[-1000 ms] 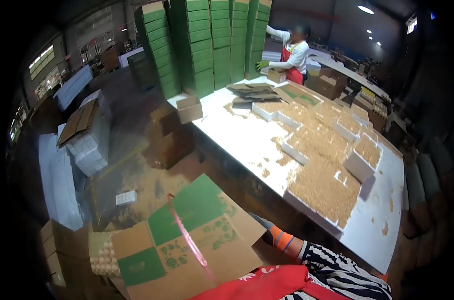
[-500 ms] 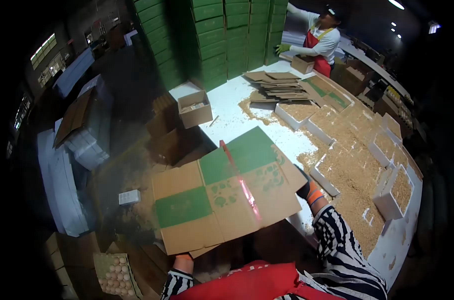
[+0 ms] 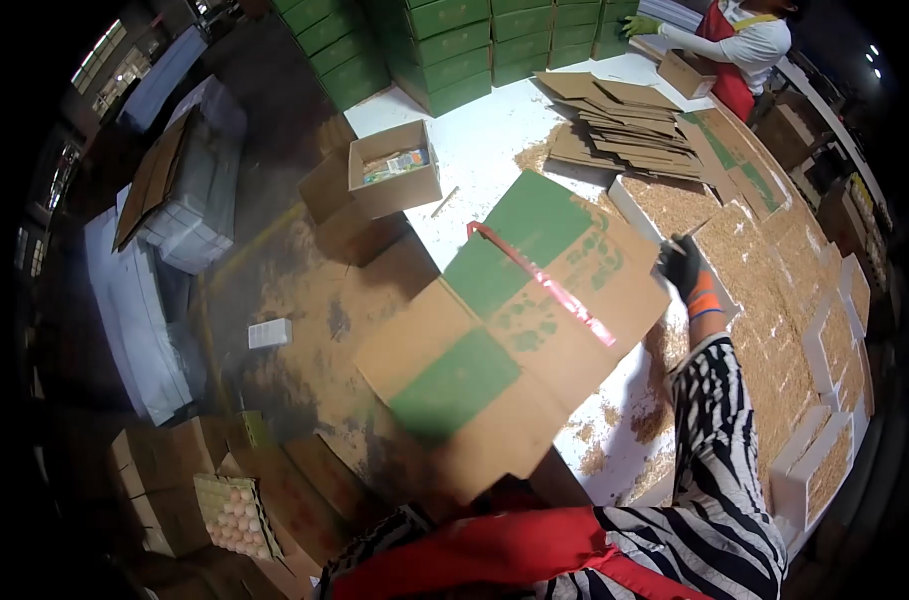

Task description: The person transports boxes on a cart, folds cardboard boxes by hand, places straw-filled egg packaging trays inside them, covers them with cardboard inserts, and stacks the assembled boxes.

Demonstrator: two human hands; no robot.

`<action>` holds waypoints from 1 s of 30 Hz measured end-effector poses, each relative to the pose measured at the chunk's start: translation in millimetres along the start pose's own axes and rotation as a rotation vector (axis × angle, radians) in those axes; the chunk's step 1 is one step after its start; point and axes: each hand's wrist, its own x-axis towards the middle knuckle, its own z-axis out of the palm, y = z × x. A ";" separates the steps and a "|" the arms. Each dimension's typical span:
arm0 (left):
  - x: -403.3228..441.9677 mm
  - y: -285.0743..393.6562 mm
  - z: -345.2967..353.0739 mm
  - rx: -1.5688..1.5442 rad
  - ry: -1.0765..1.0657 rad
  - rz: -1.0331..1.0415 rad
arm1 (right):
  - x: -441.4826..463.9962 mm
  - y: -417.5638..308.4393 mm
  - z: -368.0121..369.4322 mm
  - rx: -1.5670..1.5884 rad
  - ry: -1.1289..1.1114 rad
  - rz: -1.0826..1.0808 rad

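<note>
A flattened cardboard box point(image 3: 534, 400) with green printed panels and a strip of red-and-white tape point(image 3: 564, 297) lies tilted in front of me, partly over the white table point(image 3: 614, 470). My right hand point(image 3: 686, 272), in a dark glove with an orange cuff, is just off the sheet's right corner. Its fingers look curled; a small pale spot shows at the fingertips, too small to name. My left hand is hidden behind the cardboard, with only part of its striped sleeve showing.
Wood shavings point(image 3: 774, 300) cover the table's right side, with white foam trays point(image 3: 819, 460) among them. Flattened cartons point(image 3: 624, 125) are stacked further back. An open box point(image 3: 399, 185) sits at the left edge. Green boxes point(image 3: 454, 50) and a co-worker point(image 3: 744, 45) are beyond. Eggs point(image 3: 239, 520) fill a tray lower left.
The cardboard has turned clockwise, its right end shifting right. My right hand has moved up and right from beneath its edge into view. My left hand has gone out of sight.
</note>
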 end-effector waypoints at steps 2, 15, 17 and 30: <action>16.2 -3.6 4.9 -0.141 0.019 -0.077 | -65.5 -57.3 61.6 -0.440 0.297 -0.179; 255.5 -27.4 -240.2 -0.968 0.789 0.085 | -247.1 69.9 253.7 -0.544 0.157 -0.594; 302.1 -27.1 -254.9 -1.170 0.525 0.019 | -252.7 84.4 264.6 -0.697 0.278 -0.659; 150.1 -525.9 -256.1 -1.423 0.885 -0.664 | -237.0 115.0 295.1 -1.421 0.703 -0.721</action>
